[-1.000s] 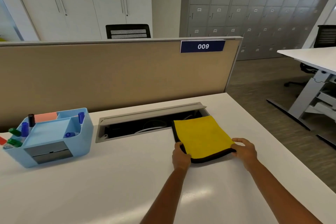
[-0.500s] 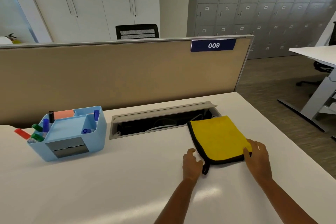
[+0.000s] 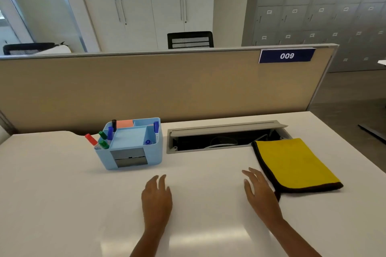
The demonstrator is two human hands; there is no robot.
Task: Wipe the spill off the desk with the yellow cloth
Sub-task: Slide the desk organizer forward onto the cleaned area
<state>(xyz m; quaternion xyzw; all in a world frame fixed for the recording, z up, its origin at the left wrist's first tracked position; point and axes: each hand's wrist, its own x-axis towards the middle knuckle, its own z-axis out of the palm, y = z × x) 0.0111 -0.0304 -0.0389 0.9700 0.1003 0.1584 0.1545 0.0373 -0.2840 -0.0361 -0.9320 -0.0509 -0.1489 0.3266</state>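
cloth: folded yellow cloth (image 3: 292, 162) lying flat on white surface (image 3: 62, 194), right of cable tray | left hand (image 3: 156, 200) spread, empty | right hand (image 3: 261, 192) spread, empty, just beside cloth's near-left corner

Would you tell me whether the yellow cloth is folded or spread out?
Folded: the yellow cloth lies as a flat rectangle, doubled black edging along its left side.

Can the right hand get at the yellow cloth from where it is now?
Probably yes. The right hand is open, just left of the folded yellow cloth, at its near left corner, with only bare desk around. The cloth lies flat with nothing on it; the blue organizer stands well clear to the left.
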